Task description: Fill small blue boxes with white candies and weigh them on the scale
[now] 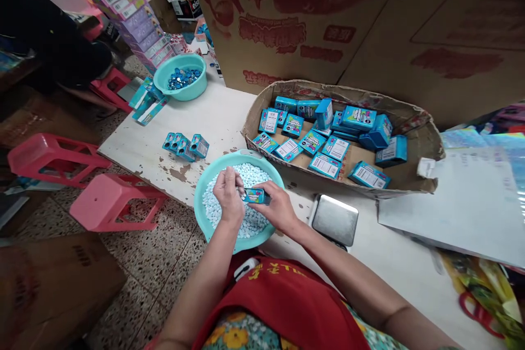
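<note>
My right hand (281, 209) grips a small blue candy box (255, 196), tilted on its side with its end facing my left hand. My left hand (230, 192) is curled closed against that end, with a few pale candies showing at the fingers. Both hands are over a turquoise basin (199, 197) filled with pale blue candies (250, 225). Several open blue boxes (185, 146) stand in a row on the table, left of the basin. A cut-down cardboard tray (426, 145) beyond the basin holds many similar boxes, lying at various angles.
A small scale (335, 220) sits right of the basin. At the table's far left is a turquoise bowl (197, 87) of blue foil pieces, beside flat blue cartons (150, 106). Large cardboard boxes (307, 22) wall the back. Pink stools (96, 202) and a person (45, 33) are at left.
</note>
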Tool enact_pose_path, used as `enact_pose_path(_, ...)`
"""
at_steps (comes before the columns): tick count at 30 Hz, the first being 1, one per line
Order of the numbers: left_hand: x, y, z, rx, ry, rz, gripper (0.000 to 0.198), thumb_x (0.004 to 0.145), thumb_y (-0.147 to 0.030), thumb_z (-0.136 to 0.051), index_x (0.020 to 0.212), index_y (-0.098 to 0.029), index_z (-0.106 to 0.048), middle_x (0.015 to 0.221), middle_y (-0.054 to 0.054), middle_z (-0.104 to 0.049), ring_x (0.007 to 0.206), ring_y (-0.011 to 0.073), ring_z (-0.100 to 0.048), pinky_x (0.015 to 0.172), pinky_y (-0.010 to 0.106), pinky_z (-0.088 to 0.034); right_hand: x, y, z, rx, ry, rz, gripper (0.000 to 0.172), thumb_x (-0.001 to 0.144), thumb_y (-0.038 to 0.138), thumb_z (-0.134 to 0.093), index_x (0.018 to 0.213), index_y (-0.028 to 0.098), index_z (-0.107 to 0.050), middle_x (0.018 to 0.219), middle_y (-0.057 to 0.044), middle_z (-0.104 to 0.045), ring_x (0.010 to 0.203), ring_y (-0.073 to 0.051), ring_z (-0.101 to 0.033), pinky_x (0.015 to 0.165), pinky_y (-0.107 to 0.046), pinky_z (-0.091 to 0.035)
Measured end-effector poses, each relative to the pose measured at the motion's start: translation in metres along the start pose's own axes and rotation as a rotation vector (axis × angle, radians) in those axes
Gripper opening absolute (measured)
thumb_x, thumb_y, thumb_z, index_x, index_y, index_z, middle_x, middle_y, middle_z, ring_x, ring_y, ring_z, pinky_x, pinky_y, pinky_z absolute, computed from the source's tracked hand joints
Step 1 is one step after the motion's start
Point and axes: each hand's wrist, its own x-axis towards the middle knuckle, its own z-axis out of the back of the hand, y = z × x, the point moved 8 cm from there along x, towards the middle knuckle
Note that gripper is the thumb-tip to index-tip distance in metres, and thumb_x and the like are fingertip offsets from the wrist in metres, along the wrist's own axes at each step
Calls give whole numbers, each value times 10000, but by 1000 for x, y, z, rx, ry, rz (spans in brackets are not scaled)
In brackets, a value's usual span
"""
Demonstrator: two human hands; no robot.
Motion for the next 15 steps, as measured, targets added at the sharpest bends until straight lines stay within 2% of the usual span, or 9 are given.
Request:
enact_pose_path(3,3,6,3,-4,-21,17,355,801,-488,-561,685,-163,-476,503,-69,-400,389,34,-327,377,180,-230,-2,-4,-2,28,0,-13,375,649,152,-796,977,215,-625,915,-25,-614,884,-224,-588,784,-328,-453)
enact_pose_path(7,2,5,-2,-5,14,-9,348,819,-488,-537,702,-164,-488,500,-66,-403,393,39,-339,385,181,-247,-1,-7,-4,100,-33,-12,391,652,161,-793,1001,213,-623,947,-29,-610,905,-220,-580,809,-328,-446)
enact_pose_path(11,4,-1,-6,-30,25,67,337,799,-481,-563,700,-168,-483,475,-73,-375,376,42,-315,374,181,-225,0,-15,-6,203,-10,-58,346,646,189,-793,955,206,-637,913,-21,-609,879,-213,-578,811,-329,-440)
enact_pose_path(13,12,-7,-1,-42,15,43,328,801,-484,-554,714,-178,-473,475,-78,-363,376,46,-301,377,181,-220,-4,-20,-1,287,-12,-97,341,657,241,-790,957,207,-633,927,-18,-606,887,-210,-572,822,-330,-434)
enact_pose_path(15,23,-8,12,45,-25,-29,332,820,-499,-510,717,-186,-467,488,-74,-365,386,54,-304,390,184,-237,-11,-25,8,350,-28,-149,345,672,292,-779,966,205,-621,921,-15,-605,870,-206,-567,801,-323,-436)
